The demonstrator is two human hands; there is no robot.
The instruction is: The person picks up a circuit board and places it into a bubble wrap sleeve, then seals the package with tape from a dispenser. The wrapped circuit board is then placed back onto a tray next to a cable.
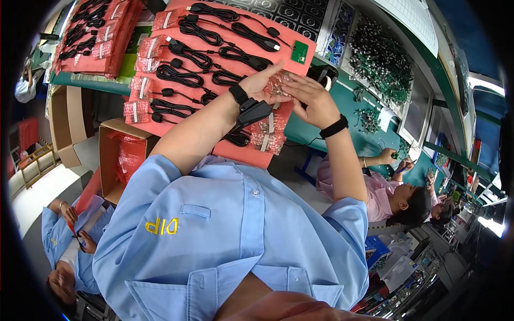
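While black cables (182, 78) lie coiled in rows across the pink sheet (249, 155), the worker beside me has both hands near its right edge, around one small clear bubble-wrap packet (277, 83). That packet sits above the sheet, held between the two hands. The left hand (258, 84) reaches over the sheet with one digit stretched out, its palm against the wrap; the right hand (312, 97) lays slightly bent fingers on it from the other side. I can't make out what's inside. More wrapped packets (148, 63) with white strips line the sheet's left edge, and a green circuit board (300, 52) lies at its far right corner. Left of the sheet, a cardboard box (109, 174) holds pink wrap (128, 158); to its right spreads a heap of small green parts (381, 65).
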